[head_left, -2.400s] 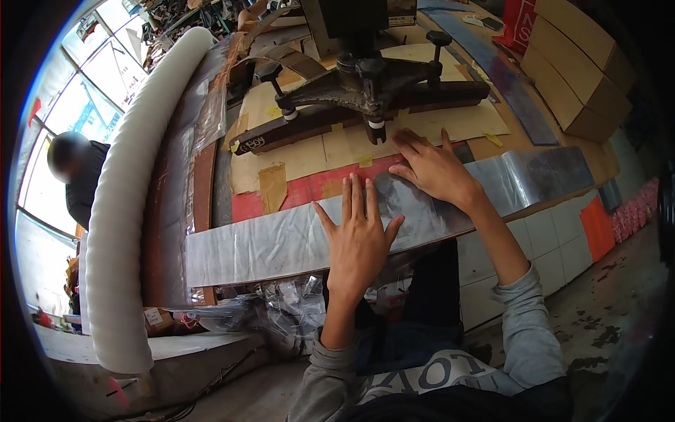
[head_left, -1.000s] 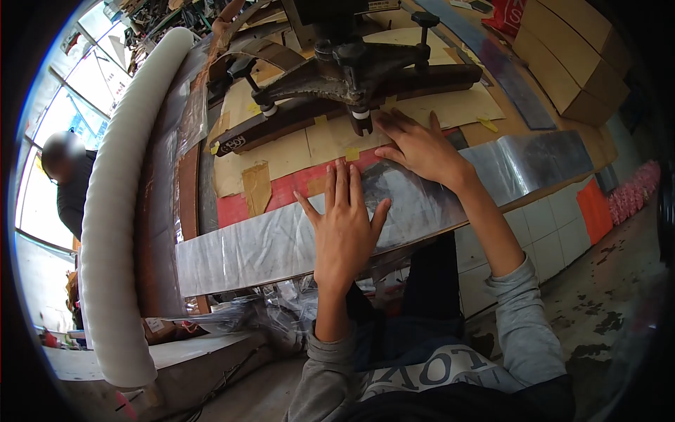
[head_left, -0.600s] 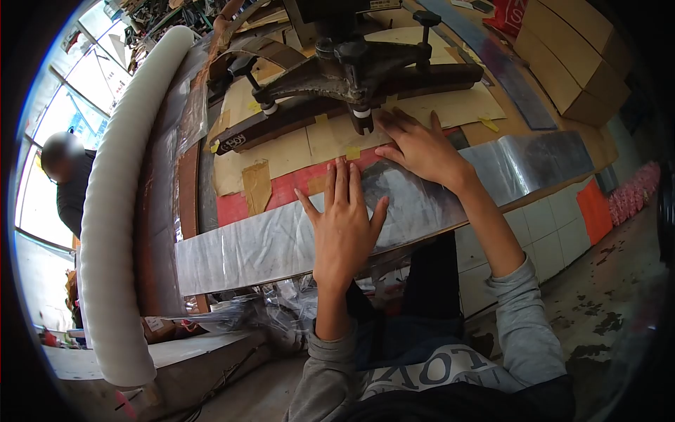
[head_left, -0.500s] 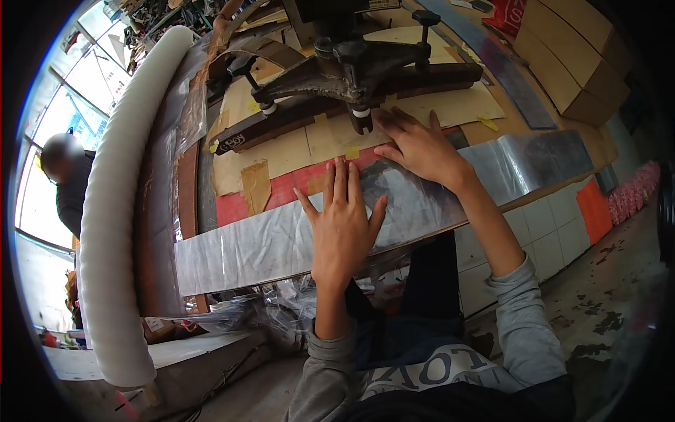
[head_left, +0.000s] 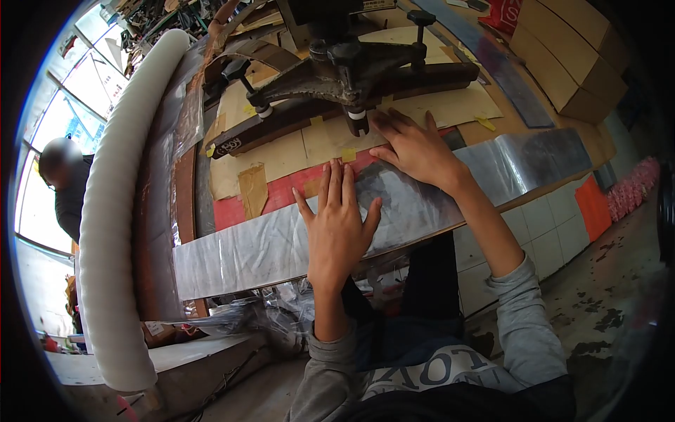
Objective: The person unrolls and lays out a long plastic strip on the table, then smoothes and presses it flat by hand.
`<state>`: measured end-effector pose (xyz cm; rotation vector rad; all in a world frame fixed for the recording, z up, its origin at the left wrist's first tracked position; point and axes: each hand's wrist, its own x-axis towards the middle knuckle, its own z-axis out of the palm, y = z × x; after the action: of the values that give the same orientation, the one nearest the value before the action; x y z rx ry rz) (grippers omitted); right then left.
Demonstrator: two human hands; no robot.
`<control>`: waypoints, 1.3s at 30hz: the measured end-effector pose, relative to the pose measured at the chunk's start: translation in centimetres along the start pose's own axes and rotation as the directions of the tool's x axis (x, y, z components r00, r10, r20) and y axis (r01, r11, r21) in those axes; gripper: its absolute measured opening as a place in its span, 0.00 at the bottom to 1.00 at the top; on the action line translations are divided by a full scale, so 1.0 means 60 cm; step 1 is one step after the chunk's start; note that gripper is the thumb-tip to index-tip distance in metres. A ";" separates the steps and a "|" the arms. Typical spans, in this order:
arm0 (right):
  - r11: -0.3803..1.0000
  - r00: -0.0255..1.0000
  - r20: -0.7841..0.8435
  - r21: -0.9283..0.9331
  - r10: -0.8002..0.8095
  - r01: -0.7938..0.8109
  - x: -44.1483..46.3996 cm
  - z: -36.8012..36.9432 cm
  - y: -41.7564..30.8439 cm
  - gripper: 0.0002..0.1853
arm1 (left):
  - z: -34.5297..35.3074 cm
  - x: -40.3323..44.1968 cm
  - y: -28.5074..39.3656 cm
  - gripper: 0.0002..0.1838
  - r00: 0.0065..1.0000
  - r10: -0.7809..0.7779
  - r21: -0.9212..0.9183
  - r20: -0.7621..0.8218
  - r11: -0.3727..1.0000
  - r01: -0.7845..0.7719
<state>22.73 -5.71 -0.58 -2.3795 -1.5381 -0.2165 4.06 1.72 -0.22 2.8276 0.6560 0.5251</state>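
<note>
My left hand (head_left: 339, 221) lies flat, fingers spread, on a shiny clear plastic strip (head_left: 235, 253) along the bench's near edge. Its fingertips reach a red sheet (head_left: 285, 193) behind the strip. Farther right, my right hand (head_left: 420, 151) is also spread, palm down, its fingertips by a cream board (head_left: 295, 149) under the machine. Neither hand holds anything. A dark cast-metal machine head (head_left: 344, 74) with a long bar (head_left: 281, 119) stands just beyond my fingers. Brown tape (head_left: 253, 190) and yellow tape pieces (head_left: 349, 154) stick to the board and red sheet.
A tall white foam roll (head_left: 116, 218) leans along the left side. Cardboard boxes (head_left: 562, 56) stand at the back right. Clear plastic scraps (head_left: 274, 313) hang below the bench edge. Through the window side at left, a person (head_left: 70, 183) in dark clothes is visible.
Both hands keep nearly the same places on the work. The view has shifted very slightly; nothing has been picked up or let go.
</note>
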 end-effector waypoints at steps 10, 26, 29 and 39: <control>1.000 1.000 -0.012 -0.009 0.013 -0.013 0.000 -0.002 -0.003 0.33 | -0.019 0.027 0.003 0.32 0.999 -0.048 -0.062 0.023 0.997 0.050; 1.000 0.999 -0.037 -0.008 0.002 -0.002 -0.001 0.001 -0.003 0.33 | 0.019 0.066 0.004 0.25 0.996 -0.028 0.124 -0.089 0.992 0.039; 1.000 0.999 -0.036 -0.010 0.000 0.000 -0.003 0.001 -0.003 0.32 | 0.021 0.065 0.003 0.25 0.995 -0.024 0.117 -0.096 0.993 0.035; 1.000 0.999 -0.051 -0.013 -0.001 0.000 -0.004 0.005 -0.005 0.31 | 0.021 0.060 0.000 0.25 0.993 -0.019 0.106 -0.114 0.994 0.031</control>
<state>22.32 -5.72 -0.86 -2.3652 -1.5192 -0.2859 7.56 3.23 -0.33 2.9020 0.7612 0.6696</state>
